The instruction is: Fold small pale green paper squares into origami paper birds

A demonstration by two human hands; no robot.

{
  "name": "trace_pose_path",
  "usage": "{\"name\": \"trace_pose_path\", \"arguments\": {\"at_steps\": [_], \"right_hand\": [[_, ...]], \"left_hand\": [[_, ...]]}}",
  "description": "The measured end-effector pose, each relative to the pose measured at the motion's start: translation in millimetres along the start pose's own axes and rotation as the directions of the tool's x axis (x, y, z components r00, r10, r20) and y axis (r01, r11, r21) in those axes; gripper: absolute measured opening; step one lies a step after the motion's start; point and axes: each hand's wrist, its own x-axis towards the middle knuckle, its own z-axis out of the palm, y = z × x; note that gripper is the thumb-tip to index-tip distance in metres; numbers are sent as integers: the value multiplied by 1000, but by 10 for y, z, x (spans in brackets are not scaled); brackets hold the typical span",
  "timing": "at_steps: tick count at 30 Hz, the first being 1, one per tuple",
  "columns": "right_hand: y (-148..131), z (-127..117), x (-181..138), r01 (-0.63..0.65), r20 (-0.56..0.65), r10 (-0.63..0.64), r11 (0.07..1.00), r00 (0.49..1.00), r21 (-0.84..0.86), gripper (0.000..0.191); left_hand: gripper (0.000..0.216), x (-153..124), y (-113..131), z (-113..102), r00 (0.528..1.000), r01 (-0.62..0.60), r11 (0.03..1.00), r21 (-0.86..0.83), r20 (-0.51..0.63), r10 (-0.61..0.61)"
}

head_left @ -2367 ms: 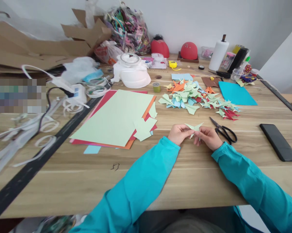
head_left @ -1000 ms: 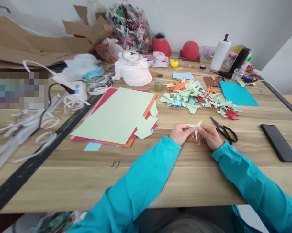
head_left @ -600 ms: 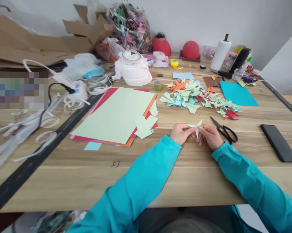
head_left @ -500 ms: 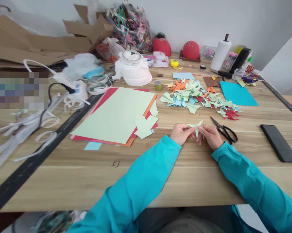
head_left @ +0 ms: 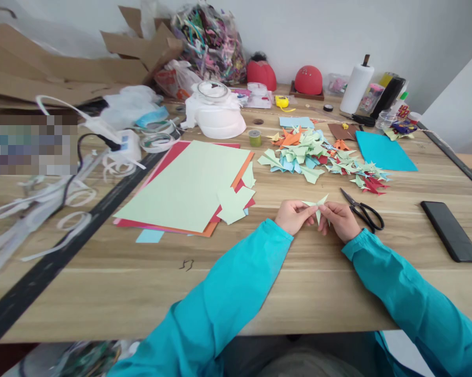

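Both my hands pinch a small pale green folded paper shape [head_left: 316,204] just above the wooden table [head_left: 142,283]. My left hand [head_left: 293,216] grips its left side, fingers closed. My right hand [head_left: 340,220] pinches its right side and lower point. Pointed flaps stick up between the two hands. Teal sleeves cover both arms. Black scissors [head_left: 363,211] lie just right of my right hand.
A stack of pale green, red and orange paper sheets [head_left: 189,186] lies to the left. A heap of folded paper shapes [head_left: 318,157] sits behind my hands, with a teal sheet [head_left: 383,151] beyond. A black phone [head_left: 451,230] lies at right. Cardboard, tape rolls and clutter fill the far and left sides.
The folded paper has been turned slightly between my fingers, its lower point now hanging down. My hands stay in the same spot.
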Motion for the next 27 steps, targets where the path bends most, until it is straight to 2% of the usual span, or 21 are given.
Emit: {"name": "trace_pose_path", "arguments": {"at_steps": [11,15,22,27], "right_hand": [[-13,-28,-13,28,43,-28,1000,999,7,37],[-18,-18,-15,50,13,-50,999,999,4,36],[-32,-12,-6,40,45,-41,999,998,18,38],[-7,-18,-4,32,29,-33,999,999,31,39]], "left_hand": [[32,7,-28,-2,1000,0,996,-92,29,3],[30,25,-64,-5,1000,-8,989,-148,7,9],[29,14,-31,-5,1000,-23,995,-97,6,23],[29,24,-59,-2,1000,-1,992,-123,9,2]]}}
